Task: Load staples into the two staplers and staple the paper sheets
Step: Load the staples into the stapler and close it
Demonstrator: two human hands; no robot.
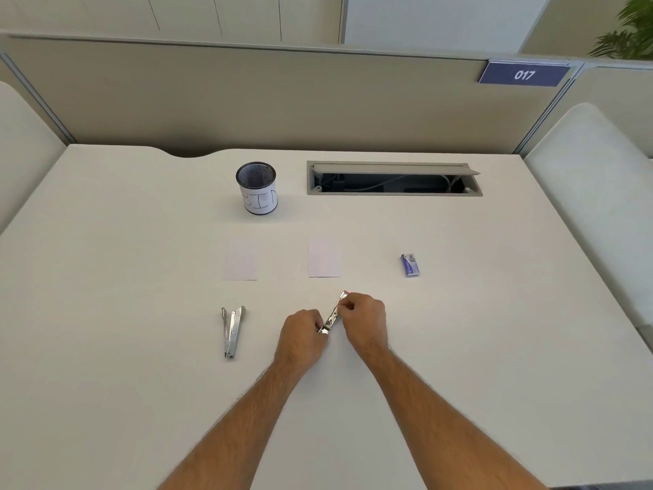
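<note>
Curled fingers of the left hand grip the near end of a slim silver metal stapler; the right hand pinches its middle. A second, opened silver stapler lies at nine o'clock, two white paper sheets at twelve, a small blue staple box at two.

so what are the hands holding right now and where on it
Both grip one metal stapler: the left hand at its near end, the right hand around its middle, far tip sticking out.
</note>
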